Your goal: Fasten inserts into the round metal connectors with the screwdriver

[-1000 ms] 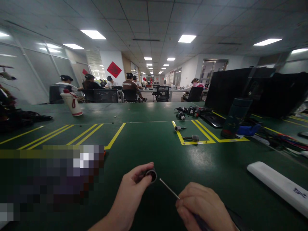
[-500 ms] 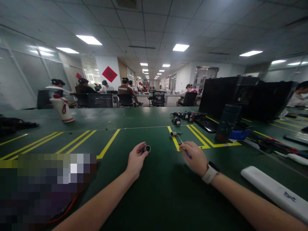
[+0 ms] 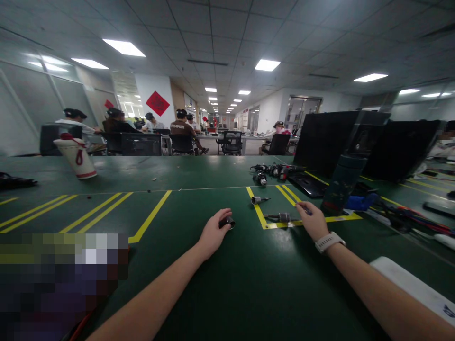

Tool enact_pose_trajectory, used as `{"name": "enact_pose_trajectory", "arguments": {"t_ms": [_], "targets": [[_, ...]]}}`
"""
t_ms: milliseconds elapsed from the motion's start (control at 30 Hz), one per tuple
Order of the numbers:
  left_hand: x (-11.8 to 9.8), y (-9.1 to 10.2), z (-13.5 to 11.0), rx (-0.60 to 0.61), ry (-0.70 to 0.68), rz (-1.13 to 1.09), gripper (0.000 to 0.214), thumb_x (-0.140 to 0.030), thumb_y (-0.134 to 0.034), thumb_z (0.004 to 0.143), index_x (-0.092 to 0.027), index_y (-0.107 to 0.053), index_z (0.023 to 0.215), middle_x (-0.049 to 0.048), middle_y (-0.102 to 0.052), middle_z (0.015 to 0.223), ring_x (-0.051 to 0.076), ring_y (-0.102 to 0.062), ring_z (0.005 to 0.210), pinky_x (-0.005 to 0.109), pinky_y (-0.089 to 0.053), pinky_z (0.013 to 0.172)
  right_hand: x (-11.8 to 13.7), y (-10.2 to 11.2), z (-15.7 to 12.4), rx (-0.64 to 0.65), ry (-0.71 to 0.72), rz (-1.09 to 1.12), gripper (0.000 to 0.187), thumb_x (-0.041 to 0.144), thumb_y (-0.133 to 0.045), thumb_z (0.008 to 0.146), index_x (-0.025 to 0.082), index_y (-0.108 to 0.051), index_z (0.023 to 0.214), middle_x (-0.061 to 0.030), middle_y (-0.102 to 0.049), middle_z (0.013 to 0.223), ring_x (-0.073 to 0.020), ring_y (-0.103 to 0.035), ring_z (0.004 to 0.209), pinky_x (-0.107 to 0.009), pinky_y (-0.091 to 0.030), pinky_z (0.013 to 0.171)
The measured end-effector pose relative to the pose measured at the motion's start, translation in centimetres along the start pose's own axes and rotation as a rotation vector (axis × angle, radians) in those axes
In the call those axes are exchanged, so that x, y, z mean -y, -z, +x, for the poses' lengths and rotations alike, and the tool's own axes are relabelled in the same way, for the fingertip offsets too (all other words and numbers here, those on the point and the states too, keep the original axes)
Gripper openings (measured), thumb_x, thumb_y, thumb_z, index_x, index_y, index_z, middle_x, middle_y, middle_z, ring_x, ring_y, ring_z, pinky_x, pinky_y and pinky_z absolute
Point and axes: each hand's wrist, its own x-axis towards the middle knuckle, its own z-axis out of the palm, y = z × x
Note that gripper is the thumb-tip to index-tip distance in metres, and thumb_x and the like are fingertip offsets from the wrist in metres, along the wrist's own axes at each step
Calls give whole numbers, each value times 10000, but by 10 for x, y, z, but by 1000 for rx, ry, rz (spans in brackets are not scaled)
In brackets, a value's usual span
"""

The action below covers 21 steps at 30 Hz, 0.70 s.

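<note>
Left hand (image 3: 215, 233): fingers curled closed around a dark hollow metal cylinder (image 3: 229, 222), over the smooth green surface (image 3: 249, 284). Centre: 1 small grey metal cup-shaped bit (image 3: 255, 200) and 1 larger grey metal cylindrical bit (image 3: 283, 217), both thin-shanked, lying at yellow tape (image 3: 260, 215). Right hand (image 3: 313, 221): fingertips pinched on a dark slender tool (image 3: 308, 211), mostly hidden. Surroundings: white tapered cup with red trim (image 3: 77, 160); dark patterned bottle (image 3: 343, 182) just beyond the right hand; long white case (image 3: 408, 278), partly blocked by the right forearm (image 3: 384, 296).
</note>
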Motion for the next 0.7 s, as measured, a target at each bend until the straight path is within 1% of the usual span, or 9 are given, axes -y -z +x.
{"name": "enact_pose_trajectory", "arguments": {"t_ms": [67,133,233,300,367,500,533,600,700], "targets": [[-2,-2,1,4,-37,83,382,-62,-595,735,-225,-626,1079,90,-649,1163,278,-527,1155,474,-352,999,-6,-1,3,8,-103,54,256,275,-533,891,153,-548,1115,-72,-582,1118,-207,-600,930,-403,-507,779],[-6,-4,1,-14,-96,174,391,-115,-635,718,-226,-617,1093,101,-607,1218,311,-458,1214,515,-297,1021,-10,-3,5,26,-179,118,263,278,-533,891,152,-544,1121,-74,-580,1122,-209,-600,932,-404,-508,778],[-14,-16,3,3,-244,305,399,-159,-624,742,-243,-589,1130,72,-538,1305,281,-353,1293,486,-195,1078,-10,-6,6,59,-249,215,266,279,-533,891,153,-541,1125,-75,-578,1126,-209,-599,935,-406,-507,779],[-23,-33,6,86,-354,387,370,-162,-584,777,-247,-584,1138,57,-548,1297,244,-398,1262,439,-217,1078,-9,-8,6,74,-274,269,268,277,-534,890,153,-541,1127,-76,-577,1130,-210,-598,941,-409,-506,783],[-31,-56,12,188,-446,470,385,-178,-600,769,-223,-576,1151,72,-569,1271,236,-448,1219,400,-260,1061,-7,-10,4,88,-285,315,269,275,-536,889,154,-540,1129,-77,-575,1135,-212,-596,946,-411,-504,787],[-40,-110,28,286,-546,619,435,-183,-573,787,-130,-507,1213,150,-502,1326,275,-402,1251,429,-242,1064,-1,-10,-1,116,-277,379,270,271,-537,888,154,-538,1132,-78,-572,1140,-213,-594,952,-413,-504,789],[-39,-122,32,301,-557,654,425,-196,-571,790,-112,-508,1202,168,-516,1303,291,-409,1243,447,-240,1060,1,-10,-2,121,-273,388,270,271,-538,888,154,-539,1131,-78,-572,1141,-214,-593,953,-414,-503,790],[-38,-139,38,330,-569,717,372,-194,-576,784,-100,-539,1142,171,-606,1166,303,-485,1165,477,-238,1051,3,-10,-4,133,-269,398,267,270,-538,888,154,-540,1128,-77,-572,1140,-214,-593,954,-414,-502,792],[-36,-150,41,345,-577,786,254,-107,-474,823,-93,-565,1059,162,-648,1033,275,-560,1062,476,-244,1041,6,-10,-7,149,-267,408,264,271,-536,889,155,-542,1126,-77,-573,1138,-212,-594,950,-411,-504,790]]}}
